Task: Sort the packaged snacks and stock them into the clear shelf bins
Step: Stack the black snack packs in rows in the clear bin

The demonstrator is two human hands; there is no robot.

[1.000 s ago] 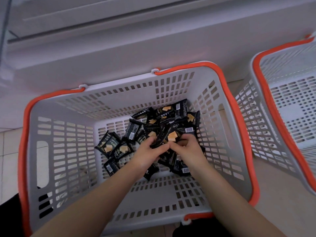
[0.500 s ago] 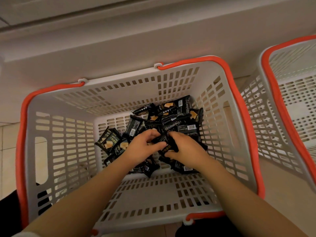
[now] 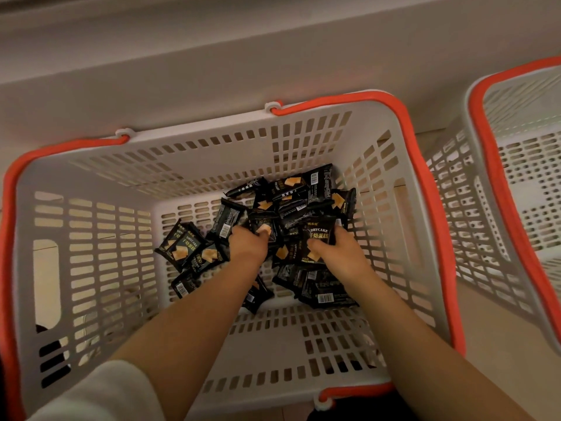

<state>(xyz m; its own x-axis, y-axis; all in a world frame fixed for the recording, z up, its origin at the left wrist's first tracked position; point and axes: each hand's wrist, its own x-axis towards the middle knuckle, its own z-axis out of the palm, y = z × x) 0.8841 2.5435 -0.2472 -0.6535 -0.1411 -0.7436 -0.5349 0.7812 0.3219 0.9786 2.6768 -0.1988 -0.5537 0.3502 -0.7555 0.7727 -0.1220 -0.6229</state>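
step: grabbing snacks out of the basket | left hand curled round a packet in the pile | right hand pinching a DRYCAKE packet | tip: get a full handful, squeeze gently so they don't get crushed, lift straight up past the rim | second basket sits to the right

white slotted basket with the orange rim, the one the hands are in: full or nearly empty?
Nearly empty. The white slotted basket holds only a shallow pile of black snack packets on its floor; bare walls show above them.
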